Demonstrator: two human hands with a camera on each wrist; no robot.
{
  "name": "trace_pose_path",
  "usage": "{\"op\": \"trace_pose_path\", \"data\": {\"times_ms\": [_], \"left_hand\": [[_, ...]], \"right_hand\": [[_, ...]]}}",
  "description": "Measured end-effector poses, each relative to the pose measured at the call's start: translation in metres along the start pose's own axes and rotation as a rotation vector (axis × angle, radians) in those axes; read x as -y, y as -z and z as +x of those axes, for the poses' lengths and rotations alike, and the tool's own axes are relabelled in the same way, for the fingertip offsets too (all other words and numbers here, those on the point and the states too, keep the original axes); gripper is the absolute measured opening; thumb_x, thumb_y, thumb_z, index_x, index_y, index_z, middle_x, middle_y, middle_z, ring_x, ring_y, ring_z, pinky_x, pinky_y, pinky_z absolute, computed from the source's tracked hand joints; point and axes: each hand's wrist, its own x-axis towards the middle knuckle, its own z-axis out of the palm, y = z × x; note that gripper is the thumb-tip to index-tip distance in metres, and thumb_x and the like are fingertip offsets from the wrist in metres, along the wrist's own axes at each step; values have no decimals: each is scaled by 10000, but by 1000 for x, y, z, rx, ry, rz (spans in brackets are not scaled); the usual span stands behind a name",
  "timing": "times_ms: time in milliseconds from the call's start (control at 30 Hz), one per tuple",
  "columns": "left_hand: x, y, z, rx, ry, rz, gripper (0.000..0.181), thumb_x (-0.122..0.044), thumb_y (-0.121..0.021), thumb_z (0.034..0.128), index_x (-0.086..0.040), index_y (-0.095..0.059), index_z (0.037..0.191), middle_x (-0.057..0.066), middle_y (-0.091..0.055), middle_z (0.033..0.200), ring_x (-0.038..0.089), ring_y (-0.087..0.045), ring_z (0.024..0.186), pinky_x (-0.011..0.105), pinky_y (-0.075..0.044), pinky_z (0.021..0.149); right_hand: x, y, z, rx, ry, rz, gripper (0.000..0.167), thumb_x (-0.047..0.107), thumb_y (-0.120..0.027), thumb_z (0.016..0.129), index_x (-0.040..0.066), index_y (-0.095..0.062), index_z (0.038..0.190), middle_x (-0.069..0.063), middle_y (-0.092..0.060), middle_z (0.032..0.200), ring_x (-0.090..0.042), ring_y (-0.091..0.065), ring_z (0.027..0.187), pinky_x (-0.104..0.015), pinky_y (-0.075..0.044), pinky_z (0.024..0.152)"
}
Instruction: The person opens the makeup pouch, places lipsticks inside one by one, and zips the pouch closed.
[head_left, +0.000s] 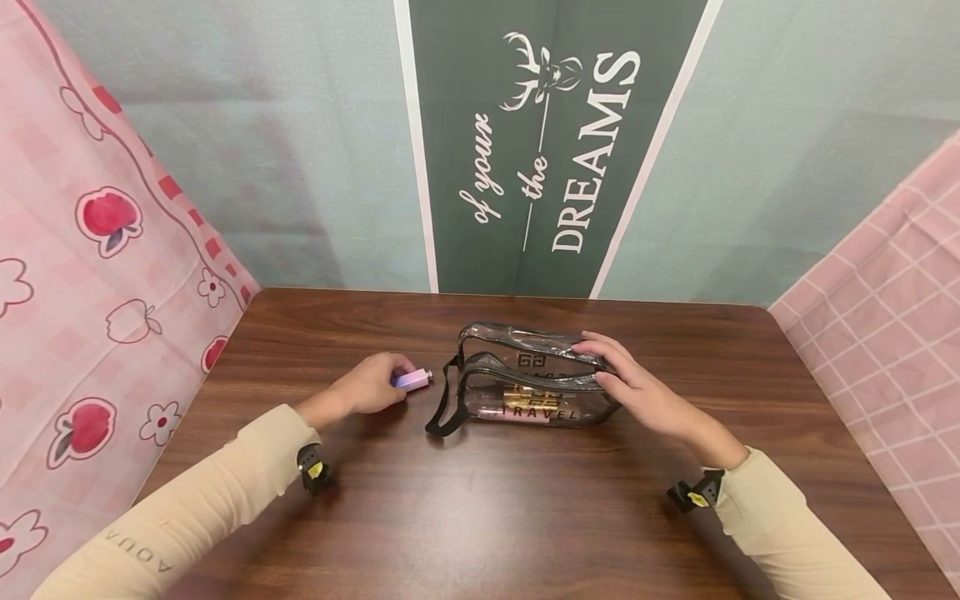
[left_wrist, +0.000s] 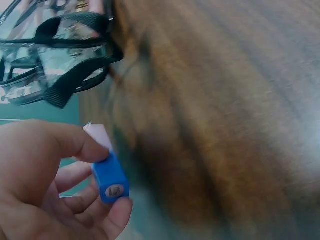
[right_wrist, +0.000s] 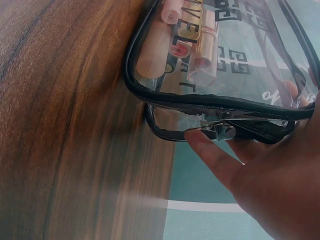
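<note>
My left hand holds a small square lipstick, pink at one end and blue-violet at the other, just left of the bag. In the left wrist view, a round label shows on the lipstick's blue base. A clear toiletry bag with black trim and "TRAVEL" lettering stands on the table. My right hand grips its right end near the top, thumb in front and fingers farther back. Inside the bag lie several cosmetic tubes, pink and gold; their details are partly hidden by lettering and glare.
The brown wooden table carries the bag. A black strap loop sticks out from the bag's left end. Behind the table hangs a green printed cloth; pink cloths hang at both sides.
</note>
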Motion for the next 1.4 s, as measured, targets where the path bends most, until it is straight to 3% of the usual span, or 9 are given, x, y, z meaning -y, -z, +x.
{"op": "trace_pose_path", "data": {"times_ms": [300, 433, 567, 767, 1133, 1400], "left_hand": [[2, 22, 3, 36, -130, -10, 282, 38, -681, 833, 33, -694, 1115, 93, -688, 965, 203, -607, 874, 363, -501, 809], [0, 30, 0, 81, -224, -20, 284, 48, -673, 847, 26, -693, 1130, 87, -686, 998, 201, -589, 878, 366, -494, 819], [-2, 37, -2, 123, -277, -17, 294, 52, -669, 867, 20, -689, 1158, 93, -687, 1034, 212, -587, 894, 399, -508, 836], [-2, 49, -5, 92, -311, 3, 289, 54, -663, 873, 20, -691, 1158, 102, -690, 1050, 232, -598, 920, 428, -519, 846], [-4, 73, -11, 27, -280, -37, 327, 52, -680, 890, -8, -680, 1212, 115, -687, 1087, 265, -615, 948, 440, -514, 831], [-8, 85, -12, -20, -295, -46, 336, 60, -702, 879, -28, -693, 1203, 68, -693, 1039, 217, -598, 882, 428, -511, 800]], "right_hand": [[0, 0, 0, 0, 4, -3, 412, -14, -480, 1023, 81, -498, 1423, -208, -316, 1572, -445, -246, 1440, -112, -177, 1091], [-1, 0, 0, 0, 8, -4, 414, -19, -478, 1022, 79, -497, 1424, -208, -317, 1572, -446, -246, 1439, -113, -176, 1092], [-2, 0, 0, -4, 9, -4, 409, -18, -476, 1025, 74, -497, 1423, -208, -318, 1572, -442, -246, 1439, -114, -174, 1097], [-3, -1, -1, 0, -1, -3, 405, -10, -475, 1029, 76, -496, 1424, -209, -313, 1575, -440, -245, 1438, -110, -176, 1090], [-3, 1, -1, -4, 3, -4, 410, -15, -472, 1024, 75, -495, 1424, -207, -311, 1576, -446, -238, 1442, -118, -168, 1097], [-1, 1, 0, 5, -5, -1, 411, -6, -471, 1030, 82, -491, 1431, -206, -302, 1581, -442, -233, 1446, -119, -171, 1090]]}}
